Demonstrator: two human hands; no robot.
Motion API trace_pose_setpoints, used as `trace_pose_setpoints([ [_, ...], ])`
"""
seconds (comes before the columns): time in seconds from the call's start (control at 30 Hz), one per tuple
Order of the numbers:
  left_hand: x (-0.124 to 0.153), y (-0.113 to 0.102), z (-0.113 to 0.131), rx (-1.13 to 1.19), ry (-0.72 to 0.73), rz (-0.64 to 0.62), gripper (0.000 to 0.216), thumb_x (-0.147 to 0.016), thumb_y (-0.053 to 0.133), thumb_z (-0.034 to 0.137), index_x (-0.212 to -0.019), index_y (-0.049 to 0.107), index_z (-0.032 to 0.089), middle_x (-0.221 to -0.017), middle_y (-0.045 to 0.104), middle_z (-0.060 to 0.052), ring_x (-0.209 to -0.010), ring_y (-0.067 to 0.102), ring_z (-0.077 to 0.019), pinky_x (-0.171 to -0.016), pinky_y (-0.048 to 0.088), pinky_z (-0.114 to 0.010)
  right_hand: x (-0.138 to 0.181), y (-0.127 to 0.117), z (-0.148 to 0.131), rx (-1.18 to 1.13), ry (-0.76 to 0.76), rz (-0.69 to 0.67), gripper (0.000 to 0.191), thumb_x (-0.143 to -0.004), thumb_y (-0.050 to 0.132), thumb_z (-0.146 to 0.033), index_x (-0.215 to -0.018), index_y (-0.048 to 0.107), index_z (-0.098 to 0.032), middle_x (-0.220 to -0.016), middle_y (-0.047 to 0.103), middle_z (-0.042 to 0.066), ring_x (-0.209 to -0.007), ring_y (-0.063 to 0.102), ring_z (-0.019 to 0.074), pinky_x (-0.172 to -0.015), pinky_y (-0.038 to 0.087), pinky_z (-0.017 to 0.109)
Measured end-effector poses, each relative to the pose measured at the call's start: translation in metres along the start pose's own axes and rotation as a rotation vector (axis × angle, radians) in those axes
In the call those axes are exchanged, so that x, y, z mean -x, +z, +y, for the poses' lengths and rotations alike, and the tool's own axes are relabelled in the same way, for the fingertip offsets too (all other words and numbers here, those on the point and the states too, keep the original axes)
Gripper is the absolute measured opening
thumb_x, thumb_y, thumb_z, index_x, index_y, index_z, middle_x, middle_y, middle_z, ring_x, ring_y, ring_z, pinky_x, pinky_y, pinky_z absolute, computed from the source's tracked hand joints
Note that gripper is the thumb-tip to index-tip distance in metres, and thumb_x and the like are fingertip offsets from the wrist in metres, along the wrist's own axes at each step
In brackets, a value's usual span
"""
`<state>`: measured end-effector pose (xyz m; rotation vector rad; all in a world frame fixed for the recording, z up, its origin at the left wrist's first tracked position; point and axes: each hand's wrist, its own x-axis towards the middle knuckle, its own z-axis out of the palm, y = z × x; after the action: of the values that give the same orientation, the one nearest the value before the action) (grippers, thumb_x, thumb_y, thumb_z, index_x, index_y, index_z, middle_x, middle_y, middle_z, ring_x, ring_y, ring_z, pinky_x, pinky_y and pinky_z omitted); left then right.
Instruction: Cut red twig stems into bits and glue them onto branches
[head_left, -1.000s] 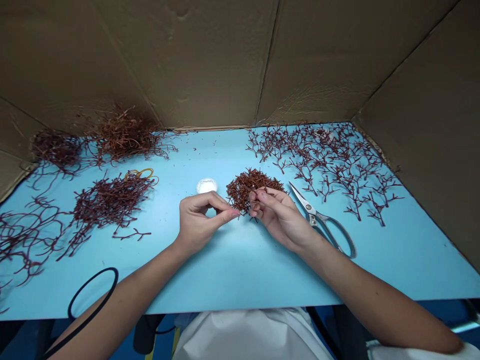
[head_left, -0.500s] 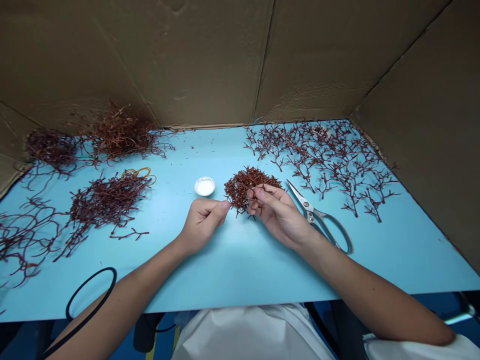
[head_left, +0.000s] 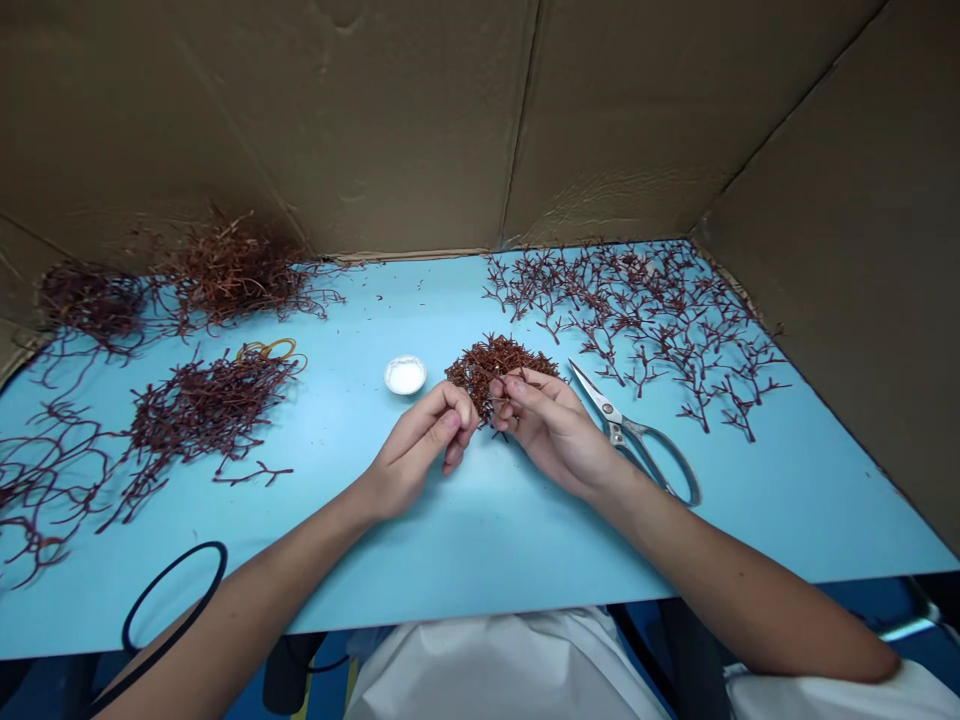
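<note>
1. Grip: right hand [head_left: 547, 425] closed on the clump of dark red twigs [head_left: 499, 362], thumb and fingers pressing into its near side. Left hand [head_left: 417, 455] curled, fingertips against the clump's near edge. Too small to tell if they pinch a single twig.
2. Clump location: mid-table on the blue table [head_left: 525, 530], between both hands. Can't tell if it rests on the surface or is slightly lifted.
3. Handling, my read: twigs look stiff, brittle and tangled. Keep the right hold firm but light. Put the left fingertips close to where a twig leaves the clump and pull along the twig, not across it, so side branches are less likely to snap or snag.
4. Nearby: scissors [head_left: 616, 432] lie just right of the right hand, blades pointing away, handles toward the person. Small white dish [head_left: 405, 376] sits near the clump, on its left.
5. Rest: spread branched sprigs [head_left: 637, 320] far right. Loose twig pile [head_left: 202, 410] left, with rubber bands [head_left: 268, 350] at its far edge. More piles [head_left: 236, 270] behind it. Long strands [head_left: 45, 470] far left. Black cord loop [head_left: 174, 597] near the table edge. Cardboard wall [head_left: 300, 130] behind.
</note>
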<state>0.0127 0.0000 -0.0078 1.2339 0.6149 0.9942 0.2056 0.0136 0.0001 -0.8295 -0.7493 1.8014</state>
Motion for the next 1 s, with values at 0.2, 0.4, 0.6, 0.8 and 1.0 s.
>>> trace_pose_setpoints([
  [0.2, -0.003, 0.001, 0.000, 0.036, -0.020, 0.108, 0.046, -0.101, 0.064, 0.053, -0.073, 0.047, 0.021, -0.060, 0.041, 0.005, -0.047, 0.032, -0.0080, -0.043, 0.030, -0.022, 0.000, 0.000, 0.000, -0.026, 0.006, -0.001, 0.027, -0.077, 0.094, -0.035, -0.083, 0.074, -0.018, -0.088, 0.070, 0.000, -0.070, 0.056, 0.0092, -0.068, 0.050, 0.026],
  [0.4, 0.002, 0.005, -0.001, 0.103, -0.010, 0.065, 0.066, -0.104, 0.056, 0.060, -0.054, 0.036, 0.022, -0.043, 0.029, 0.006, -0.039, 0.023, -0.0075, -0.040, 0.019, -0.024, 0.000, 0.000, 0.002, -0.018, 0.017, 0.001, 0.027, -0.077, 0.093, -0.036, -0.083, 0.073, -0.018, -0.088, 0.071, 0.000, -0.069, 0.055, 0.0091, -0.068, 0.049, 0.026],
  [0.6, 0.000, 0.001, 0.001, 0.351, -0.113, -0.056, 0.035, -0.102, 0.065, 0.044, -0.080, 0.056, 0.019, -0.063, 0.053, 0.003, -0.044, 0.044, -0.0084, -0.043, 0.035, -0.021, 0.000, 0.001, 0.000, -0.014, 0.016, 0.009, 0.027, -0.076, 0.093, -0.036, -0.083, 0.074, -0.019, -0.087, 0.071, -0.001, -0.069, 0.055, 0.0088, -0.067, 0.048, 0.025],
  [0.8, -0.004, 0.004, 0.008, 0.488, -0.236, -0.013, 0.025, -0.099, 0.063, 0.027, -0.079, 0.050, 0.019, -0.064, 0.047, 0.005, -0.045, 0.036, -0.0065, -0.043, 0.040, -0.017, 0.000, 0.001, 0.001, -0.012, 0.003, 0.008, 0.028, -0.075, 0.094, -0.037, -0.083, 0.075, -0.018, -0.087, 0.070, 0.000, -0.069, 0.055, 0.0086, -0.066, 0.049, 0.025],
  [1.0, -0.002, 0.009, 0.008, 0.387, -0.243, 0.025, 0.039, -0.102, 0.060, 0.035, -0.070, 0.044, 0.020, -0.052, 0.034, 0.010, -0.041, 0.019, -0.0048, -0.038, 0.030, -0.014, 0.000, 0.001, 0.001, -0.010, 0.002, 0.008, 0.029, -0.074, 0.096, -0.037, -0.082, 0.075, -0.019, -0.086, 0.071, 0.000, -0.068, 0.055, 0.0084, -0.066, 0.049, 0.024],
])
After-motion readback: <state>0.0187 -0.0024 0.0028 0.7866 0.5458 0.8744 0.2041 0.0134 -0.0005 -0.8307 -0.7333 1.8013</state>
